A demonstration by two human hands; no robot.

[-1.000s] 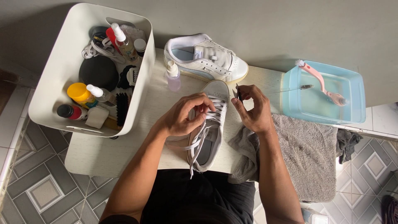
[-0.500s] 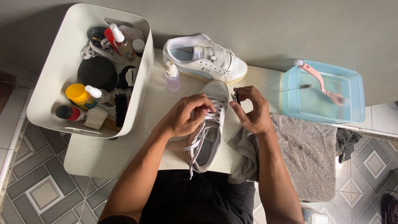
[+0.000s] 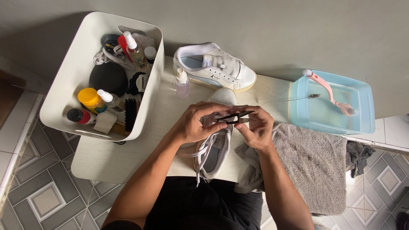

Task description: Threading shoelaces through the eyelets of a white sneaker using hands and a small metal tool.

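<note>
- Near the middle of the desk (image 3: 128,157), toward its front edge, a white sneaker (image 3: 215,145) lies with its toe pointing to the back edge and its loose white laces (image 3: 203,155) trailing over the front edge.
- The left hand (image 3: 198,123) rests on the sneaker, its fingers curled narrow and pinching the left end of a small black thread snip (image 3: 233,116).
- The right hand (image 3: 255,127) meets it from the other side; its fingers are closed narrow on the right end of the snip, just above the sneaker's tongue.
- Both hands touch the snip, which lies roughly level between them.
- Behind them, at the back edge of the desk, a second white sneaker (image 3: 215,68) stands on its sole, with a small clear spray bottle (image 3: 182,83) just beside its heel.
- A grey towel (image 3: 306,164) covers the right part of the desk and hangs over its front edge; the right wrist lies on its left border.
- At the back right corner sits a pale blue basin (image 3: 362,106) with a pink brush (image 3: 328,91) resting across its rim.
- On the left edge stands a white bin (image 3: 68,76) full of bottles, brushes and cloths.
</note>
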